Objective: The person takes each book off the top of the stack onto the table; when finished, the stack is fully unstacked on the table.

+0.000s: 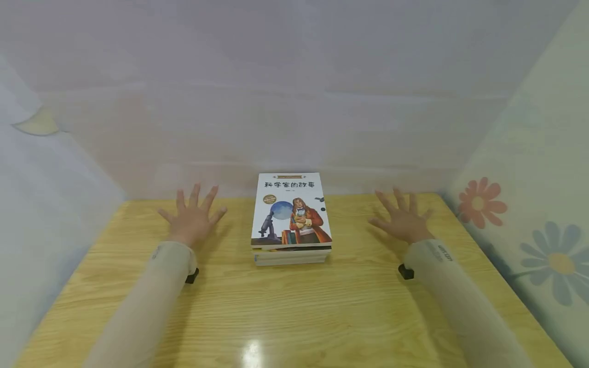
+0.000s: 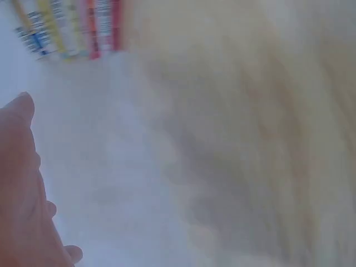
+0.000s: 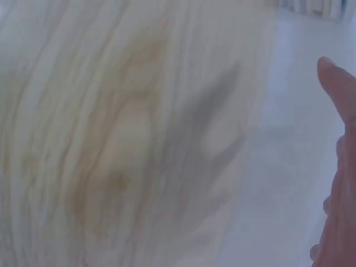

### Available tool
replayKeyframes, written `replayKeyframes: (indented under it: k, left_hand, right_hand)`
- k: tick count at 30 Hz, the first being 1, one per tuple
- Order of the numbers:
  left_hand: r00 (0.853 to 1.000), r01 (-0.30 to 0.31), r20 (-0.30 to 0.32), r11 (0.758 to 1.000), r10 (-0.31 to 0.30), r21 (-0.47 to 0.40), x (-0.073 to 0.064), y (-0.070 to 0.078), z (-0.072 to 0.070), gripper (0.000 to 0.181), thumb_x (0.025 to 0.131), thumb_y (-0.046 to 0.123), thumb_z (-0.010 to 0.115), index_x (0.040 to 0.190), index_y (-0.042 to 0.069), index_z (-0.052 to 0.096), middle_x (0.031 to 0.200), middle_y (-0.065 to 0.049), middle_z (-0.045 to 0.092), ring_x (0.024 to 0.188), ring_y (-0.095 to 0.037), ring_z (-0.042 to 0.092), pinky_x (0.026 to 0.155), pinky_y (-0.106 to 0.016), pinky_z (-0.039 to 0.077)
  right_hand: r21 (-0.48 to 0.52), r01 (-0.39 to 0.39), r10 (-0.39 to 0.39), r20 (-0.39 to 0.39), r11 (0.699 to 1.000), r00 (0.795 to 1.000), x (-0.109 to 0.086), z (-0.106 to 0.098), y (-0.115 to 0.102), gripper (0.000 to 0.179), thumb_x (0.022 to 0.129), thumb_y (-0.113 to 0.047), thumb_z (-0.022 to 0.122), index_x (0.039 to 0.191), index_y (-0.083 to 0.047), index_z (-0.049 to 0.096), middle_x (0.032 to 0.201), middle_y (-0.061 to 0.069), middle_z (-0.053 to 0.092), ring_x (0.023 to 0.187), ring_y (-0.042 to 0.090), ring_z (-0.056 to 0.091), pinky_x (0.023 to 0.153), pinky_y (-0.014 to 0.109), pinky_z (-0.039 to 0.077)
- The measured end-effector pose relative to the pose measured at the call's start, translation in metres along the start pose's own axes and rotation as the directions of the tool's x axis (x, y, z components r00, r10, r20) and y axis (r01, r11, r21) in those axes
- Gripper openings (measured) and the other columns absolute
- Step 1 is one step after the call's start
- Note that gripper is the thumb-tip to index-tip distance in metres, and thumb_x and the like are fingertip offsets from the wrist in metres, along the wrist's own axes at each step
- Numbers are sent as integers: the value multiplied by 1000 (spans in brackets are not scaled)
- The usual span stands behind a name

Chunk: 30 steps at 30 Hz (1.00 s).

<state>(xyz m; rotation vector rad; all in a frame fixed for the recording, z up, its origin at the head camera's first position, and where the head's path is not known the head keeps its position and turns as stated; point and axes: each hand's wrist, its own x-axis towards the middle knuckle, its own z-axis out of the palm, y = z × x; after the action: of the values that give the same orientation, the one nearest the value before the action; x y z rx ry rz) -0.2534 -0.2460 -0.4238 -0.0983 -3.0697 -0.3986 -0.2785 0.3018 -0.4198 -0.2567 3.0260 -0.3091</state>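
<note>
A stack of books [image 1: 291, 217] lies on the wooden table [image 1: 294, 312], its top cover white with a telescope and a figure in a red coat. To the left of the stack, my left hand [image 1: 190, 217] has its fingers spread and holds nothing. My right hand [image 1: 403, 220], also spread and holding nothing, is on the other side, apart from the books. In the left wrist view, coloured book spines [image 2: 72, 28] show beyond the thumb of that hand. Pale page edges [image 3: 317, 6] peek in at the top of the right wrist view.
A pale cloth backdrop [image 1: 294, 102] rises behind the table's far edge. Side panels stand at left and right, the right one printed with a red flower [image 1: 478, 203] and a blue flower [image 1: 559, 263]. Dark wrist straps [image 1: 192, 276] sit below both cuffs.
</note>
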Motion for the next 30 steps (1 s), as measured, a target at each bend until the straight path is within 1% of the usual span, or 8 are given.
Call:
replayKeyframes:
  k: [3,7,11,14,17,21,26,30]
  left_hand:
    - [999,-19,-50,997,15,-73,-2,5,-13,79,103,67,30,165,28,1,168,-18,-13,146,-54,-23,87,-93,-11]
    - [992,-58,-123,987,40,-148,-7,18,-23,81,103,66,32,165,23,1,168,-18,-11,149,-51,-18,93,-92,-5]
    - [973,-106,-224,971,56,-216,-13,35,-22,80,104,61,36,165,18,4,169,-20,-1,152,-49,-5,105,-86,2]
    - [959,-150,-277,939,62,-310,-18,47,-18,75,107,49,42,163,10,12,166,-23,11,150,-49,11,114,-74,13]
    - [962,-175,-266,895,66,-411,-21,58,-12,66,108,35,46,160,2,20,162,-27,21,148,-49,21,118,-65,22]
    - [982,-134,-182,839,43,-527,-26,69,-4,59,107,26,45,157,-1,29,158,-28,29,143,-46,31,115,-61,32]
    - [994,-96,-97,755,43,-649,-29,77,11,54,106,21,48,153,-4,36,151,-26,41,137,-44,43,110,-57,42]
    - [996,-83,-66,692,51,-718,-30,83,18,49,106,20,50,148,-4,44,145,-26,50,132,-43,50,109,-56,43]
  right_hand:
    - [35,19,-19,-16,999,1000,-1,-4,-15,86,96,-74,42,164,-38,3,168,13,-17,145,53,-27,89,91,-16]
    - [85,38,-30,-102,996,994,-5,-7,-34,78,100,-67,41,164,-36,10,169,11,-14,148,50,-21,94,90,-12]
    - [138,93,-62,-212,986,975,-10,-4,-52,70,104,-59,41,164,-32,16,170,14,-6,150,52,-11,100,89,-2]
    - [250,149,-76,-277,957,958,-14,-1,-67,66,106,-51,43,163,-26,22,169,17,1,151,51,-3,106,84,11]
    - [397,196,-63,-323,897,944,-16,4,-82,61,108,-43,45,161,-16,31,166,20,10,150,49,8,109,76,25]
    - [565,219,-24,-332,796,943,-16,15,-99,52,109,-34,46,154,-8,42,159,21,26,144,44,29,108,64,39]
    - [706,195,31,-294,680,955,-14,29,-117,46,108,-27,50,150,-8,48,153,17,40,137,39,44,106,60,44]
    - [816,182,39,-243,549,969,-11,37,-125,44,107,-21,52,149,-8,50,153,16,43,135,37,48,106,57,46]
